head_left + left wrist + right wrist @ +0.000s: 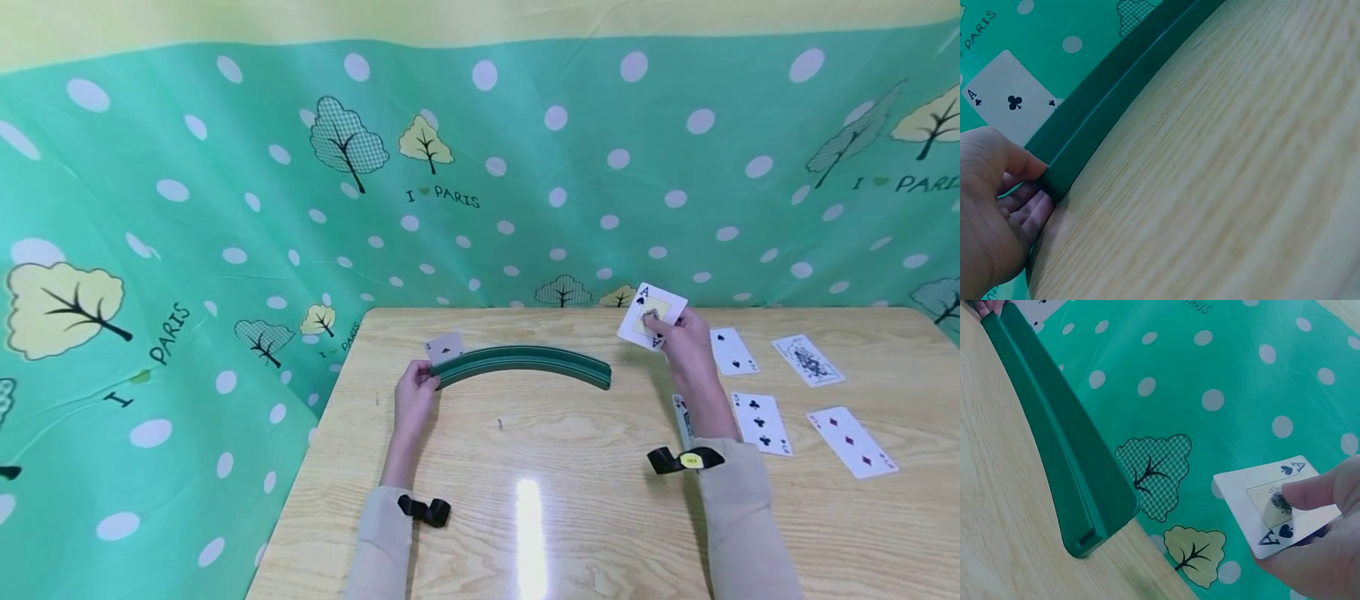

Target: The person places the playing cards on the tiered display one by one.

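Observation:
A curved green card holder [525, 358] stands on the table. My left hand [412, 396] pinches its left end, thumb on the face and fingers curled at the end, as the left wrist view shows. An ace of clubs [1013, 103] stands up in the holder's slot close to that hand. My right hand [686, 346] holds an ace of spades [1254, 490] in the air, past the holder's right end. The thumb lies across the card's face; the fingers behind it are mostly hidden.
Face-up cards lie on the table [480, 467] at right: a spade card [735, 352], a card with an ornate dark figure [808, 361], a three of clubs [762, 423] and a diamond card [852, 442]. My right forearm partly covers another card [682, 421]. A green patterned cloth [525, 183] hangs behind.

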`<state>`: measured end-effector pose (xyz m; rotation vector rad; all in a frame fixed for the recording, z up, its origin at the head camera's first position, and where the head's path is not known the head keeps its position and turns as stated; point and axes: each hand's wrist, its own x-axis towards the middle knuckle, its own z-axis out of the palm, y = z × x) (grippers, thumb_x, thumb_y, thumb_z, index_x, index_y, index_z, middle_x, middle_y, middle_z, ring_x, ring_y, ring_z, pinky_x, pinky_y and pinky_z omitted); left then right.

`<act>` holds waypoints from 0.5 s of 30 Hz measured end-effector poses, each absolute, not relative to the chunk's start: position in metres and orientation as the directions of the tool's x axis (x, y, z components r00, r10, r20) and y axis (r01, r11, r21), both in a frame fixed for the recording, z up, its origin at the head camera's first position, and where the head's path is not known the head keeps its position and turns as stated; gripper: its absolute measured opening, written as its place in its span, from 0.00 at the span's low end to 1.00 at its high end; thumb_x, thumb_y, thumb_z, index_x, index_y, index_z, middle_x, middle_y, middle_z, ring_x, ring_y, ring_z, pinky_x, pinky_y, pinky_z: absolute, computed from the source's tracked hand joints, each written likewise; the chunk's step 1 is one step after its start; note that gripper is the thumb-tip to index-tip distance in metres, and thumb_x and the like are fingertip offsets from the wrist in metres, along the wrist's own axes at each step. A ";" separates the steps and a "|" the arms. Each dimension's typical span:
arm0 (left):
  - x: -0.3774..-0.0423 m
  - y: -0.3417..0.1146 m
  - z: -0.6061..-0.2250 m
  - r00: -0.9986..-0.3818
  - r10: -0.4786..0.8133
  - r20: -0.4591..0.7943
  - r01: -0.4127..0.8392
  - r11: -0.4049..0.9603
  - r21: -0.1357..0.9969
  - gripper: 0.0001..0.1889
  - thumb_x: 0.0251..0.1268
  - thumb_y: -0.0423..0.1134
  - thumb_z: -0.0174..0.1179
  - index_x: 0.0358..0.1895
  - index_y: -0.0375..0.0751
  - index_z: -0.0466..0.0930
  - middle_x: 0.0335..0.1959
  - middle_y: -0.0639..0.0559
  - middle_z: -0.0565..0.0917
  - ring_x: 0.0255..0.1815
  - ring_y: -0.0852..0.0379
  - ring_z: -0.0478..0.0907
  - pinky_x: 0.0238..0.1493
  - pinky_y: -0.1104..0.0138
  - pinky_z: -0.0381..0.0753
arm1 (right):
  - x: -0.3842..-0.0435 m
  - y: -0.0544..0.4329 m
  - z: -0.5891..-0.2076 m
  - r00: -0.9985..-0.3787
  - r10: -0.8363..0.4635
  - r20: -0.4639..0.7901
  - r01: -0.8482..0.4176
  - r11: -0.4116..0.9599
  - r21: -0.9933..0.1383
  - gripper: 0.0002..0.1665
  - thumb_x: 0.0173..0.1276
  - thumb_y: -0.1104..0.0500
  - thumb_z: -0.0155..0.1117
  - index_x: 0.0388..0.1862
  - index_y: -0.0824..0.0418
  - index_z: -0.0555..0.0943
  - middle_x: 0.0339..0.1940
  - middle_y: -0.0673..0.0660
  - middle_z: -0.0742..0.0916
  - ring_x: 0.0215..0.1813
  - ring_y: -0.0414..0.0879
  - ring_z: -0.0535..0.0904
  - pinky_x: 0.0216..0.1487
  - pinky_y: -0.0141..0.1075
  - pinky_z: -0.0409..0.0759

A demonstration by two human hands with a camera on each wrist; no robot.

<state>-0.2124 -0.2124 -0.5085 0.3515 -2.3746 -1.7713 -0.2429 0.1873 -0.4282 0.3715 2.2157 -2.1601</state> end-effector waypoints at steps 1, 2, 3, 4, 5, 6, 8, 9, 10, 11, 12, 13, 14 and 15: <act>-0.212 -0.213 -0.509 -0.960 -0.279 -0.016 -0.094 0.267 0.959 0.15 0.69 0.27 0.55 0.57 0.27 0.76 0.53 0.35 0.81 0.54 0.43 0.78 0.56 0.58 0.77 | -0.243 0.186 -0.427 -0.969 0.163 -0.185 0.187 -0.005 -0.982 0.36 0.81 0.59 0.55 0.82 0.64 0.59 0.80 0.64 0.67 0.77 0.55 0.67 0.72 0.39 0.70; -0.213 -0.214 -0.509 -0.961 -0.277 -0.019 -0.095 0.263 0.960 0.15 0.69 0.26 0.54 0.57 0.27 0.76 0.53 0.34 0.80 0.55 0.43 0.78 0.56 0.58 0.77 | -0.242 0.186 -0.426 -0.967 0.174 -0.185 0.184 -0.021 -0.983 0.35 0.81 0.60 0.55 0.81 0.65 0.60 0.79 0.65 0.68 0.76 0.55 0.68 0.70 0.37 0.72; -0.212 -0.215 -0.509 -0.962 -0.274 -0.023 -0.095 0.253 0.963 0.15 0.69 0.26 0.54 0.57 0.27 0.76 0.53 0.34 0.80 0.55 0.42 0.78 0.57 0.57 0.76 | -0.241 0.185 -0.424 -0.965 0.188 -0.183 0.178 -0.041 -0.983 0.34 0.80 0.61 0.56 0.81 0.66 0.61 0.78 0.65 0.70 0.74 0.53 0.71 0.67 0.34 0.74; -0.212 -0.216 -0.509 -0.963 -0.269 -0.024 -0.093 0.246 0.965 0.16 0.69 0.26 0.54 0.57 0.27 0.76 0.54 0.33 0.80 0.57 0.41 0.77 0.59 0.55 0.76 | -0.241 0.185 -0.423 -0.963 0.202 -0.180 0.170 -0.068 -0.983 0.33 0.80 0.62 0.56 0.80 0.67 0.62 0.75 0.64 0.73 0.72 0.51 0.73 0.64 0.31 0.76; -0.212 -0.217 -0.509 -0.964 -0.264 -0.027 -0.092 0.238 0.967 0.16 0.69 0.26 0.54 0.58 0.26 0.76 0.55 0.32 0.80 0.58 0.41 0.77 0.60 0.54 0.76 | -0.240 0.184 -0.423 -0.961 0.214 -0.174 0.158 -0.088 -0.984 0.32 0.79 0.63 0.56 0.79 0.68 0.63 0.72 0.63 0.76 0.68 0.49 0.76 0.61 0.29 0.78; -0.212 -0.218 -0.508 -0.965 -0.259 -0.030 -0.092 0.230 0.969 0.16 0.68 0.25 0.53 0.58 0.26 0.76 0.56 0.32 0.80 0.59 0.40 0.77 0.61 0.53 0.76 | -0.240 0.184 -0.423 -0.959 0.226 -0.169 0.145 -0.119 -0.982 0.31 0.79 0.65 0.57 0.78 0.69 0.65 0.67 0.61 0.80 0.64 0.47 0.78 0.58 0.28 0.79; -0.211 -0.220 -0.507 -0.967 -0.253 -0.038 -0.094 0.212 0.973 0.18 0.67 0.25 0.53 0.59 0.26 0.75 0.57 0.31 0.79 0.61 0.38 0.76 0.63 0.51 0.75 | -0.239 0.185 -0.423 -0.958 0.236 -0.164 0.127 -0.166 -0.978 0.31 0.78 0.66 0.58 0.77 0.69 0.66 0.59 0.55 0.83 0.56 0.41 0.81 0.52 0.25 0.80; -0.211 -0.221 -0.507 -0.967 -0.251 -0.042 -0.095 0.204 0.974 0.18 0.67 0.24 0.53 0.59 0.25 0.75 0.58 0.30 0.79 0.62 0.37 0.76 0.64 0.50 0.74 | -0.240 0.185 -0.423 -0.958 0.238 -0.163 0.121 -0.183 -0.976 0.31 0.78 0.66 0.58 0.77 0.69 0.67 0.56 0.53 0.84 0.52 0.38 0.81 0.50 0.24 0.81; -0.210 -0.221 -0.507 -0.967 -0.251 -0.048 -0.099 0.196 0.976 0.19 0.66 0.24 0.53 0.59 0.25 0.75 0.58 0.30 0.79 0.62 0.37 0.76 0.64 0.50 0.75 | -0.240 0.185 -0.424 -0.959 0.233 -0.161 0.117 -0.191 -0.975 0.31 0.78 0.66 0.59 0.77 0.69 0.66 0.55 0.52 0.84 0.50 0.36 0.81 0.49 0.25 0.81; -0.210 -0.221 -0.506 -0.966 -0.252 -0.053 -0.102 0.185 0.977 0.19 0.66 0.23 0.52 0.60 0.25 0.75 0.58 0.30 0.79 0.62 0.37 0.76 0.64 0.51 0.75 | -0.239 0.186 -0.424 -0.961 0.227 -0.155 0.114 -0.185 -0.976 0.31 0.78 0.67 0.59 0.77 0.69 0.66 0.57 0.53 0.85 0.49 0.35 0.82 0.48 0.25 0.82; -0.210 -0.222 -0.507 -0.966 -0.254 -0.059 -0.105 0.171 0.980 0.19 0.66 0.23 0.53 0.60 0.25 0.75 0.58 0.30 0.79 0.62 0.37 0.76 0.63 0.53 0.75 | -0.239 0.187 -0.424 -0.964 0.218 -0.154 0.114 -0.185 -0.976 0.32 0.77 0.67 0.59 0.77 0.68 0.66 0.59 0.55 0.86 0.48 0.35 0.82 0.47 0.25 0.82; -0.210 -0.222 -0.507 -0.965 -0.255 -0.064 -0.107 0.159 0.981 0.19 0.65 0.22 0.53 0.59 0.25 0.75 0.58 0.31 0.79 0.62 0.38 0.76 0.62 0.55 0.76 | -0.239 0.187 -0.424 -0.966 0.211 -0.150 0.113 -0.178 -0.978 0.33 0.77 0.67 0.60 0.78 0.68 0.65 0.62 0.56 0.85 0.47 0.34 0.83 0.47 0.26 0.82; -0.211 -0.221 -0.507 -0.965 -0.254 -0.067 -0.107 0.147 0.983 0.19 0.65 0.22 0.53 0.59 0.25 0.75 0.58 0.31 0.79 0.62 0.39 0.76 0.61 0.57 0.76 | -0.239 0.188 -0.424 -0.968 0.206 -0.144 0.109 -0.173 -0.979 0.33 0.76 0.67 0.61 0.78 0.68 0.66 0.64 0.57 0.85 0.46 0.33 0.84 0.46 0.26 0.83; -0.211 -0.221 -0.507 -0.965 -0.253 -0.066 -0.104 0.140 0.985 0.19 0.66 0.22 0.53 0.59 0.25 0.75 0.58 0.31 0.79 0.62 0.39 0.76 0.60 0.58 0.76 | -0.238 0.188 -0.424 -0.970 0.200 -0.136 0.103 -0.165 -0.981 0.33 0.76 0.67 0.61 0.77 0.69 0.66 0.64 0.57 0.85 0.45 0.33 0.84 0.45 0.26 0.83</act>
